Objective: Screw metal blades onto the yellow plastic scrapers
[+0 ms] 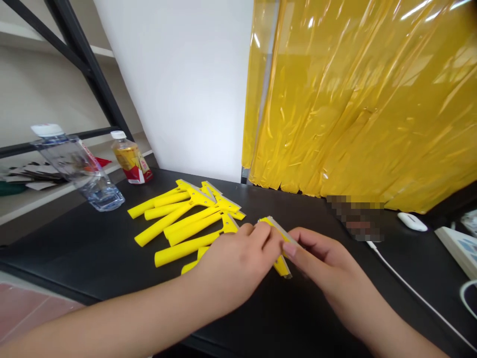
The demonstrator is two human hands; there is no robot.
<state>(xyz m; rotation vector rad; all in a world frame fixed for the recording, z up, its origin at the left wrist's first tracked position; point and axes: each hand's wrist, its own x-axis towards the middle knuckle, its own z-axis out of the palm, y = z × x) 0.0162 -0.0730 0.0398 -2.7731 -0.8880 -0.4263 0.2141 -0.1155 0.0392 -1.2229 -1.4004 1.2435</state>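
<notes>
Between my hands is a yellow scraper point(282, 267) with a grey metal strip along its head; its handle is hidden. My left hand point(238, 263) is closed around the scraper, its fingers bent over the yellow head. From the other side my right hand point(328, 261) pinches the metal strip, thumb in front and fingers behind. Just left of my hands lies a loose pile of several yellow scrapers point(190, 246), handles towards the left and heads towards the right. My left hand and forearm cover part of the nearest ones.
A clear bottle point(84, 169) and a red-and-yellow labelled drink bottle point(131, 158) stand on the left. At the right are a white earbud case point(412, 222), a white cable point(406, 286) and a pale box point(456, 251). A yellow plastic curtain point(357, 109) hangs behind the black table point(97, 253).
</notes>
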